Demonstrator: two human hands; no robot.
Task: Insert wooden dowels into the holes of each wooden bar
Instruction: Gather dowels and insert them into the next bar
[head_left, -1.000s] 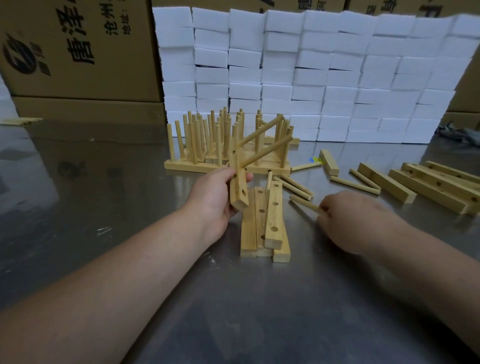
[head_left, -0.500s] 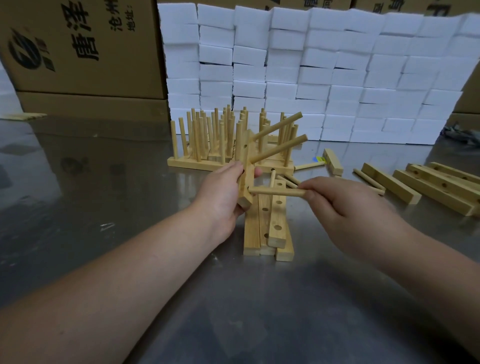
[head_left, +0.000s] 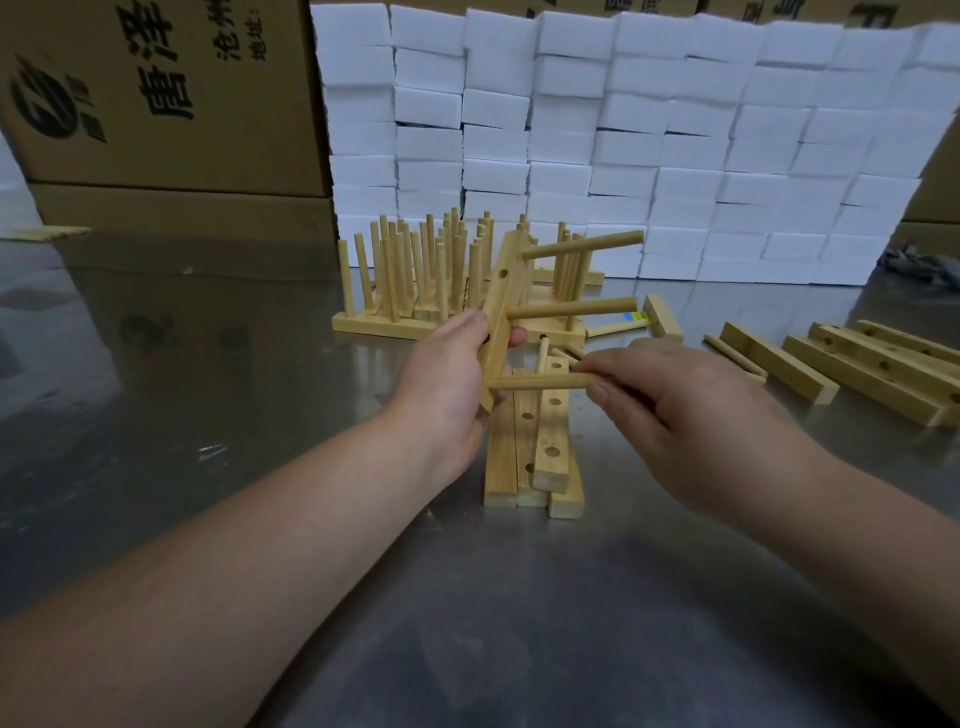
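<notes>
Cardboard boxes (head_left: 156, 104) printed with dark characters and a wall of white foam blocks (head_left: 649, 130) stood behind a steel table (head_left: 182, 441). At the table's far middle sat a cluster of finished bars (head_left: 415, 291), their pegs pointing up. Off to the right lay a group of bare bars (head_left: 872, 374), well apart from both hands. A short stack of drilled bars (head_left: 524, 467) lay on the table directly under the hands.

The left hand (head_left: 447, 384) gripped one wooden bar (head_left: 501, 312) around its lower half, fingers curled round it. It held the bar nearly upright, leaning a little to the right. Two dowels (head_left: 576, 247) were seated in the bar's upper holes and stuck out to the right.

The right hand (head_left: 691, 415), just right of the bar, pinched a third dowel (head_left: 540, 383) between thumb and fingers and held it level. The dowel's free end met the bar's face near the lower end, beside the left palm. Whether the tip had entered a hole could not be made out from this angle.
</notes>
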